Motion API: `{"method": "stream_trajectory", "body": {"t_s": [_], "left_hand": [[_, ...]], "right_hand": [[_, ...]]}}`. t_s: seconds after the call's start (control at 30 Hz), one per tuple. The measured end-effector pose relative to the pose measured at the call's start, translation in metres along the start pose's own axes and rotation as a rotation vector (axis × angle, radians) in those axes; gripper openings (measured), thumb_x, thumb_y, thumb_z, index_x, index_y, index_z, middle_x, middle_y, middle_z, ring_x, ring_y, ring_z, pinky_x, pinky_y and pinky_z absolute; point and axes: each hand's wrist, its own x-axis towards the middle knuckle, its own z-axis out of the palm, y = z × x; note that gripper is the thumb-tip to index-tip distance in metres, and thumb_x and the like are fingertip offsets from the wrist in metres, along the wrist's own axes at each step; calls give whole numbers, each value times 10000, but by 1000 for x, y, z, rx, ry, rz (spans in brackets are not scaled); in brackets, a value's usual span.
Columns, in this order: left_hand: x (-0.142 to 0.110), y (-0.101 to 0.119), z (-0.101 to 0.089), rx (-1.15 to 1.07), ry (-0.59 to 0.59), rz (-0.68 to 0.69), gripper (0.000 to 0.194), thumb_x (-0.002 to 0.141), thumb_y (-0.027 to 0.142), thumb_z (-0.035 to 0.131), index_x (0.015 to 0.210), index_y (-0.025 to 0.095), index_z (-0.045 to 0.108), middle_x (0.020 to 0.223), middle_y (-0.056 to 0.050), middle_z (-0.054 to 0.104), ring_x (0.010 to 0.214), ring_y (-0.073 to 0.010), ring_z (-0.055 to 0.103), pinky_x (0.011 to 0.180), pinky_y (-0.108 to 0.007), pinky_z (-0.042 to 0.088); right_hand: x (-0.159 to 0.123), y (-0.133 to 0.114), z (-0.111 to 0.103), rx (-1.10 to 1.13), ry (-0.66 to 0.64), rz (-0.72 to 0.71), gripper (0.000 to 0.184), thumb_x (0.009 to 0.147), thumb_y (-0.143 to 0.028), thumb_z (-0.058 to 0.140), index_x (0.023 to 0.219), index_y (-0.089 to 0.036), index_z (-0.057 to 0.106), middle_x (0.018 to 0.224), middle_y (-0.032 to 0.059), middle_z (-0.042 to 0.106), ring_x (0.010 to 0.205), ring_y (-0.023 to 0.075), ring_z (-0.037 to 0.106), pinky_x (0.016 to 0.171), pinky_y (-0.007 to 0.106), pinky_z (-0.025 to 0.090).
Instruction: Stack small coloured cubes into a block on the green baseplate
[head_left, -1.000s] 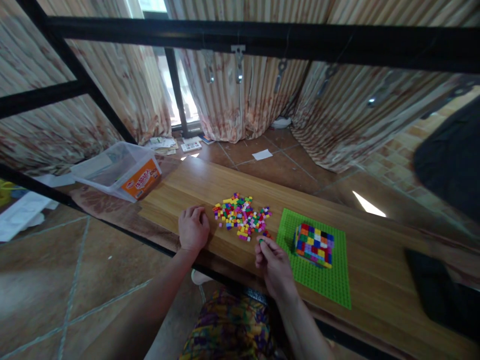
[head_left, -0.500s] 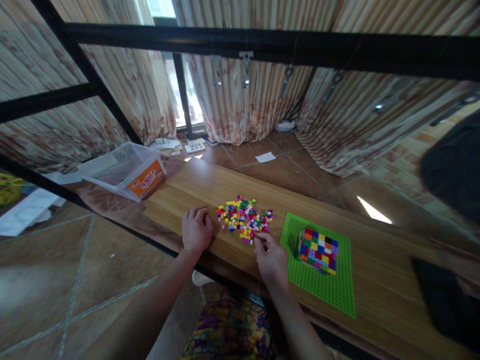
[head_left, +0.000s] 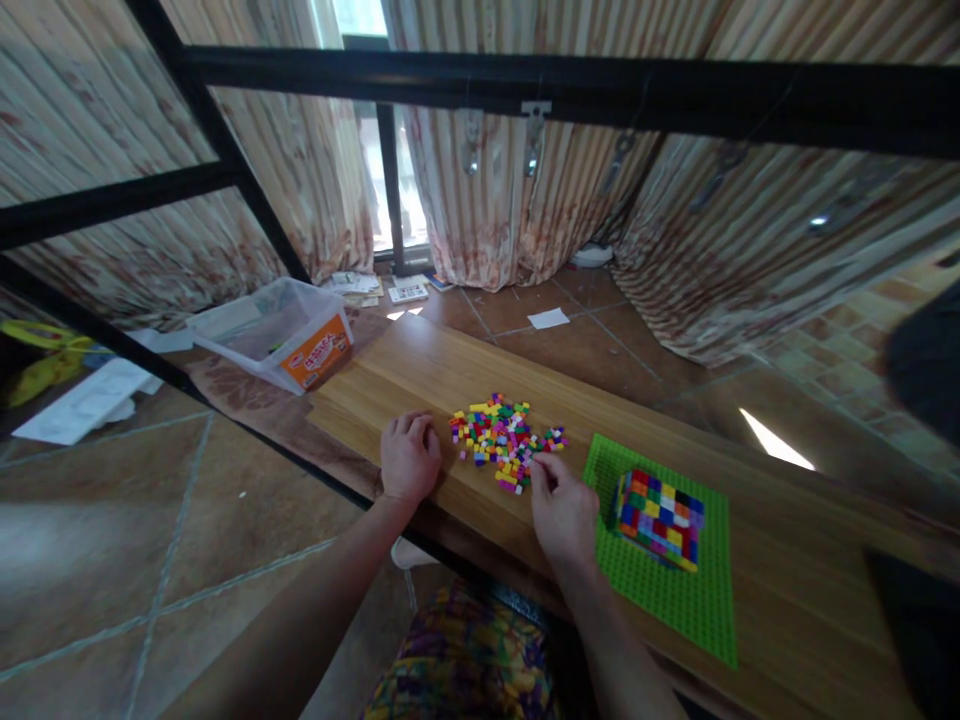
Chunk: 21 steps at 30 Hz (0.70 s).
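Observation:
A loose pile of small coloured building bricks [head_left: 499, 430] lies on the wooden bench top. My right hand [head_left: 564, 508] reaches to the pile's near right edge, thumb and forefinger pinched together; whatever is between the fingertips is too small to make out. My left hand [head_left: 410, 457] rests on the wood just left of the pile, its fingers curled in and nothing visible in them. To the right lies a green studded baseplate [head_left: 664, 605]. On it stands a block built of many-coloured bricks [head_left: 660, 518].
A clear plastic tub [head_left: 262, 330] with an orange label stands at the bench's left end. A black metal bar [head_left: 480, 80] crosses above, with hooks hanging from it. A dark flat object [head_left: 911, 610] lies at the right. Papers [head_left: 356, 285] are on the tiled floor behind.
The whole view has shifted, so everything appears farther right. My right hand's fingertips have moved slightly up along the pile's right edge. My left hand stays resting in place.

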Motion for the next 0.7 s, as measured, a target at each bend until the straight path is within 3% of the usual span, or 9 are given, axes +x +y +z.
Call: {"method": "stream_trajectory", "body": {"t_s": [0.3, 0.53, 0.7], "left_hand": [[-1, 1, -1, 15, 0, -5, 217, 875, 215, 486, 973, 181, 677, 1046, -90, 675, 999, -261, 576, 916, -415, 462], [-1, 1, -1, 22, 5, -7, 207, 870, 207, 497, 970, 179, 675, 1033, -87, 678, 995, -256, 573, 924, -408, 461], [-1, -1, 0, 8, 4, -3, 213, 870, 209, 495, 975, 177, 678, 1044, -90, 675, 996, -254, 578, 924, -406, 462]], "right_hand": [[45, -23, 12, -253, -135, -101, 224, 921, -259, 504, 947, -214, 722, 931, 59, 698, 870, 183, 624, 733, 272, 393], [35, -14, 11, -179, -205, -174, 186, 889, -287, 569, 966, -207, 717, 938, 57, 688, 913, 197, 614, 816, 284, 414], [29, -4, 13, -158, -230, -178, 166, 844, -216, 584, 944, -216, 718, 944, 55, 677, 907, 196, 607, 814, 290, 428]]}}
